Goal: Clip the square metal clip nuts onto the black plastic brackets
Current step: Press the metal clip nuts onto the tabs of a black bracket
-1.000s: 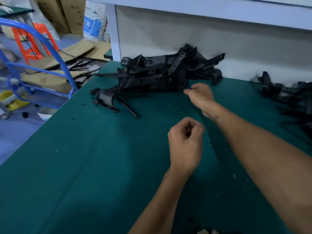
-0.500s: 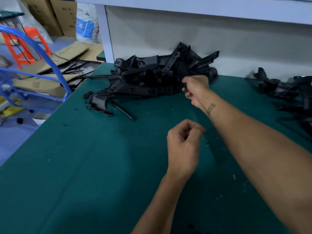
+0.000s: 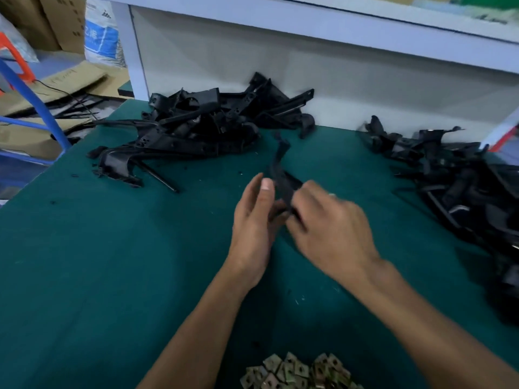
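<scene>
A long black plastic bracket is held above the green table between both hands. My left hand holds its lower end, thumb upright against the left side. From the right, my right hand grips the same end; it is blurred and its fingertips are hidden. A heap of square metal clip nuts lies at the near edge, below my forearms. No clip nut shows in either hand.
A pile of black brackets lies at the back left against the white wall panel. Another black pile spreads along the right side. A blue frame and cardboard stand off the table's left edge.
My right hand has come back from the back-left pile with a bracket and met my left hand at the middle. The view has tilted down, bringing the clip nuts into sight.
</scene>
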{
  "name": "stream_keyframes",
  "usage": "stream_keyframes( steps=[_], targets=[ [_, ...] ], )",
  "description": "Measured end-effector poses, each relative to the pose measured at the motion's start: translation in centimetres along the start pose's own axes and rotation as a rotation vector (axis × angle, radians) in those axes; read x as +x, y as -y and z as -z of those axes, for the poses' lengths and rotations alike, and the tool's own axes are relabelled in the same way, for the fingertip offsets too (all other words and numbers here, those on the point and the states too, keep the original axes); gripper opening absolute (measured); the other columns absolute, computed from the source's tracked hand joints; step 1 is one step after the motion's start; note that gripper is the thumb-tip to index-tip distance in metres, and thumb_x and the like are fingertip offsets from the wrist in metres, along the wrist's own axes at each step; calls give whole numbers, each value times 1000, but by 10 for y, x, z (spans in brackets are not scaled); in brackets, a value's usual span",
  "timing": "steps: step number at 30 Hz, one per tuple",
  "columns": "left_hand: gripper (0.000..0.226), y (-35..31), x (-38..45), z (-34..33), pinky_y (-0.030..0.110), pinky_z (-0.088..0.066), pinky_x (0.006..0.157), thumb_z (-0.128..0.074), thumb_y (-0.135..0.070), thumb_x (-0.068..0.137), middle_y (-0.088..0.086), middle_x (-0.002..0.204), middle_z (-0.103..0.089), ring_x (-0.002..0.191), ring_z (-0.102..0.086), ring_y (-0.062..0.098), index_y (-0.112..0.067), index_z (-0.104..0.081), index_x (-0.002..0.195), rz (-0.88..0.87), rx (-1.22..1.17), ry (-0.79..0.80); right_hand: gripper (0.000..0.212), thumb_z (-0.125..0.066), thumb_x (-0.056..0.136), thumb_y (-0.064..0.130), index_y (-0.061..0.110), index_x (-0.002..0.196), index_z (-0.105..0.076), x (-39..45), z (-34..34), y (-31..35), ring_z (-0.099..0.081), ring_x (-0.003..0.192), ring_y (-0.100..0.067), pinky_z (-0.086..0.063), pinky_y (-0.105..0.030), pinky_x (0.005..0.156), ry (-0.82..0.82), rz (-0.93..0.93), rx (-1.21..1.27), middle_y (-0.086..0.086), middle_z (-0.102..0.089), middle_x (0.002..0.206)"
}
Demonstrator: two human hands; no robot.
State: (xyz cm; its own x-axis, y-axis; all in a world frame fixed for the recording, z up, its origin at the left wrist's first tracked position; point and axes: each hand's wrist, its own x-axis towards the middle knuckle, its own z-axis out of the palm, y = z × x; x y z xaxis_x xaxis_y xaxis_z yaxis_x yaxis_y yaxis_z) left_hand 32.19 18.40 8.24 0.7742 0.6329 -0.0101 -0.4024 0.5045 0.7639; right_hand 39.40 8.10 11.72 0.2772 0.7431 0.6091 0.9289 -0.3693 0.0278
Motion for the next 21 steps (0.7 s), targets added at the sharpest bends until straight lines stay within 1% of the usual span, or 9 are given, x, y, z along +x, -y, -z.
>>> stream_keyframes(
  steps=[3,5,6,8,10,14,16,19,21],
  targets=[
    [34,-1,1,1,40,-56,90,-53,-24,102,23,115,-60,112,-66,31,-2,-48,126,49,-64,-2,15,-70,79,8,14,80,-55,-24,4,18,-50,68,-25,-36,-36,45,45,241,-101,-6,-54,87],
    [26,-2,1,2,34,-59,81,-48,-17,105,18,114,-70,105,-70,30,5,-51,120,49,-40,-31,3,-63,86,11,12,88,-61,-40,3,20,-49,81,-23,-42,-36,57,170,346,-2,-6,-54,99],
    [26,-3,1,3,32,-59,76,-46,-15,105,14,112,-72,98,-72,28,7,-54,118,35,7,-51,6,-62,90,17,13,94,-66,-48,3,19,-52,88,-21,-47,-35,63,235,331,77,-4,-55,107],
    [19,-7,1,5,31,-56,62,-48,-14,105,10,105,-74,78,-71,22,0,-59,107,16,91,-74,14,-64,95,23,14,99,-73,-63,6,11,-59,94,-18,-54,-35,73,267,183,298,0,-59,112],
    [12,-10,2,11,29,-50,52,-49,-14,104,10,105,-74,67,-66,20,-6,-58,100,29,118,-18,11,-67,95,15,10,93,-76,-78,12,-1,-66,85,-17,-55,-37,71,155,-16,494,1,-68,100],
    [21,-14,-2,20,26,-50,51,-44,-9,104,6,133,-64,87,-71,21,-10,-50,125,120,140,326,15,-71,91,-2,9,84,-77,-108,30,-30,-62,65,-20,-50,-40,62,1,-491,768,-7,-68,72],
    [23,-14,-6,19,21,-50,47,-45,-6,102,1,127,-68,90,-74,19,-18,-52,121,200,171,452,17,-70,92,-1,12,85,-78,-124,42,-40,-54,58,-20,-43,-39,60,49,-668,892,-14,-67,69],
    [33,-11,-10,15,20,-48,42,-44,-5,102,5,108,-74,65,-71,18,-24,-71,102,294,261,636,10,-69,89,11,11,90,-79,-144,57,-45,-49,57,-19,-38,-37,57,117,-721,1018,-12,-68,71],
    [22,-3,-12,11,23,-44,43,-44,-14,104,14,116,-68,59,-58,20,-7,-63,114,357,242,702,13,-69,87,14,9,93,-79,-155,66,-43,-49,58,-17,-37,-32,57,177,-681,1071,-9,-68,72]
  ],
)
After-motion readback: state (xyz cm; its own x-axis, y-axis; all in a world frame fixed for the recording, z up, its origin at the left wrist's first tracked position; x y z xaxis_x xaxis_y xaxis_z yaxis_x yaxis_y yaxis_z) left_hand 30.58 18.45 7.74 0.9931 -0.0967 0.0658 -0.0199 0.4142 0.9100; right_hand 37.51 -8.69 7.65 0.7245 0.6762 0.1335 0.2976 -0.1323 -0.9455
